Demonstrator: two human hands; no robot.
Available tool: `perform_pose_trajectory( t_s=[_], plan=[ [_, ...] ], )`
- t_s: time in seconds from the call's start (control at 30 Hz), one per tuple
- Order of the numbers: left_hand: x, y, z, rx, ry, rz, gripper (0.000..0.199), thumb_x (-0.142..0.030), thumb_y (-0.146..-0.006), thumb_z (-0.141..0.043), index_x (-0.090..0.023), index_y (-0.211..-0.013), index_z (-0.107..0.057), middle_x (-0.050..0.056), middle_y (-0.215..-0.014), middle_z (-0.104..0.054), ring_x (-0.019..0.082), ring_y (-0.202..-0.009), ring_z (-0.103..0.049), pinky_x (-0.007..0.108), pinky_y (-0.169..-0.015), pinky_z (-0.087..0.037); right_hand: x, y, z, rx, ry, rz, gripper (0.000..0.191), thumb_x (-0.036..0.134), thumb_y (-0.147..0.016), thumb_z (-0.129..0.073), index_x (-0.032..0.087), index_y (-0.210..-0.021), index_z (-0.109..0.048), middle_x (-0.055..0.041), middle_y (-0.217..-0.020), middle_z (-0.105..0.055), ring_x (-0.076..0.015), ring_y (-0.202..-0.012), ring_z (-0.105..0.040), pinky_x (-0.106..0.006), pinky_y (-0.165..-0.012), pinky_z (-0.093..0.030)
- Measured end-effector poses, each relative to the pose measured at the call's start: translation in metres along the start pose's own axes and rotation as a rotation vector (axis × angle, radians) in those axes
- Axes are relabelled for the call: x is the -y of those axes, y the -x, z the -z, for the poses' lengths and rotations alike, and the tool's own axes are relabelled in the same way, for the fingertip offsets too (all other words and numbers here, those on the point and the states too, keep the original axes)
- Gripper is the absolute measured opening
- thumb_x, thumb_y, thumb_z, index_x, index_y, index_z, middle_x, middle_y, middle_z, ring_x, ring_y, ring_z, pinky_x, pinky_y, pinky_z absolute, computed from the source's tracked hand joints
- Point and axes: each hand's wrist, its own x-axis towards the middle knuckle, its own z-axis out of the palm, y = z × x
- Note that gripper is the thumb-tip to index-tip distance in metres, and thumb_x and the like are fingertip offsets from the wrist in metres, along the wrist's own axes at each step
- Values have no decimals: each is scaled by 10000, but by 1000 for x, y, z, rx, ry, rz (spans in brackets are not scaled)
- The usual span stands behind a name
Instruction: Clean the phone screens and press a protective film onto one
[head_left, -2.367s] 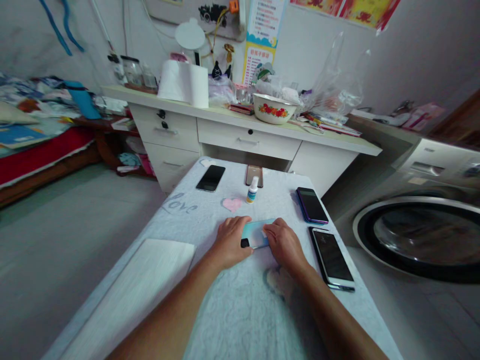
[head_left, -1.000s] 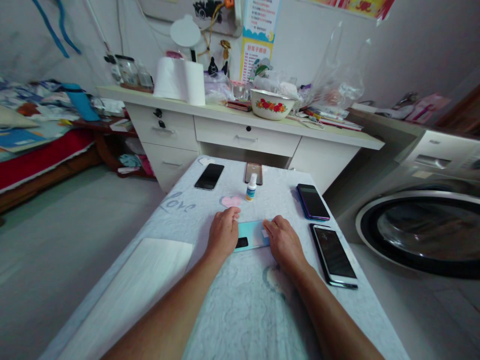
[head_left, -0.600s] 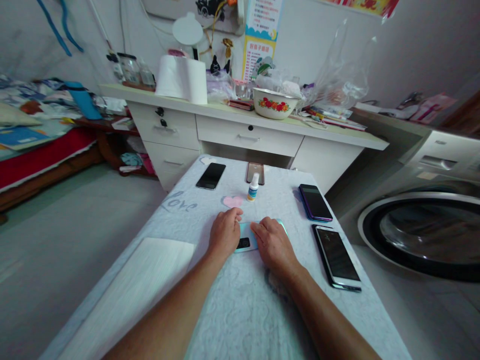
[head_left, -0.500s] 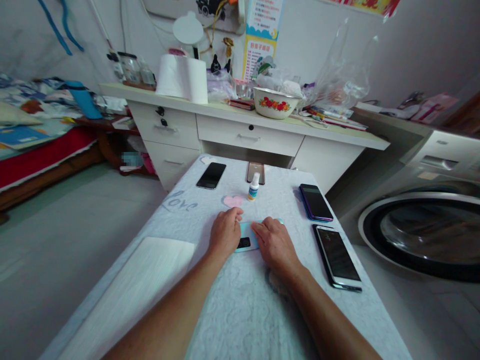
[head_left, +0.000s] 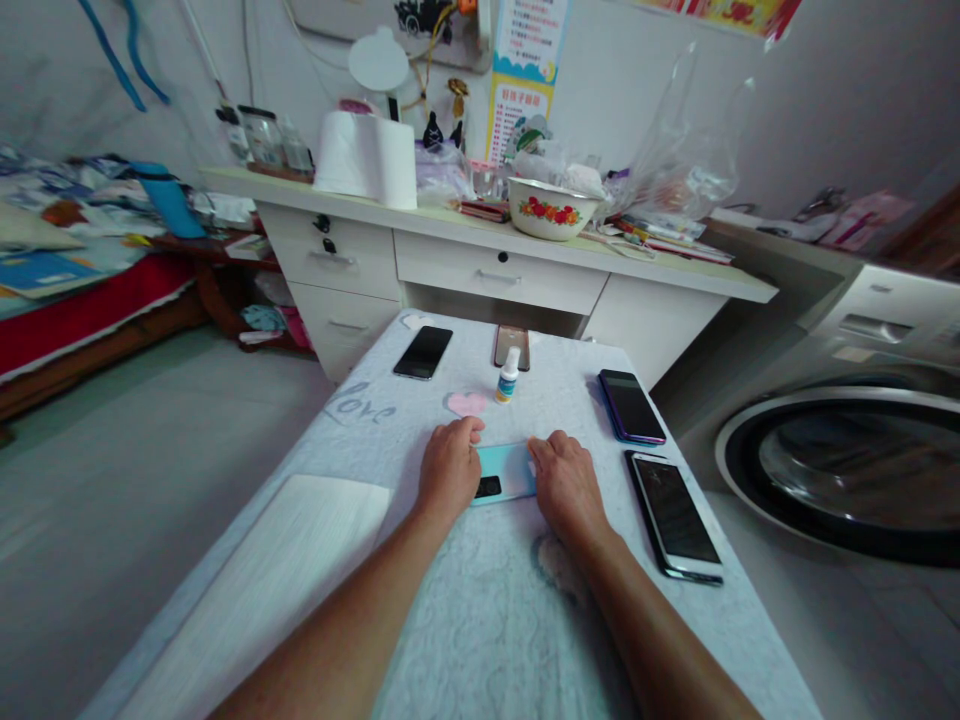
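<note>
A light blue phone lies back up on the table, its black camera block toward the left. My left hand is closed on the phone's left end, the fingers wrapped over its edge. At the right end rests my right hand, fingers bent together against the back. A small whitish bit shows by those fingertips; what it is cannot be made out. Just beyond the hands stands a small white spray bottle with a blue and yellow label.
Phones lie on the cloth-covered table: a black one far left, a purple-edged one and a white-framed one at right. A clear phone case is behind the bottle. A folded white cloth lies left.
My right hand has slid right along the phone's back, uncovering more of the light blue surface. My left hand keeps its place at the left end.
</note>
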Motion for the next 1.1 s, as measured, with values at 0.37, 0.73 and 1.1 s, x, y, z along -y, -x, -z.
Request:
perform_pose_trajectory(
  t_s=[0.37,0.73,1.1],
  plan=[
    [-1,0,1,23,-34,-25,390,16,-770,-425,-198,-1031,-622,44,-935,-694,209,-933,-591,345,-889,-466,19,-3,-1,1,-57,170,270,251,-1026,-378,257,-1060,-646,-44,-951,-587,-204,-865,-473,-313,-730,-269],
    [-2,0,1,28,-22,-29,358,1,-792,-430,-187,-1026,-626,50,-942,-696,207,-939,-602,353,-902,-469,8,-3,0,4,-8,68,299,220,-1008,-390,273,-1139,-654,-72,-988,-587,-224,-900,-496,-326,-725,-284],
    [0,0,0,25,-23,-39,363,8,-778,-423,-179,-1010,-630,60,-938,-691,211,-939,-601,354,-893,-463,-20,-2,4,8,-4,-86,329,182,-988,-397,266,-1139,-677,-90,-988,-592,-225,-900,-524,-318,-732,-299]
  ],
)
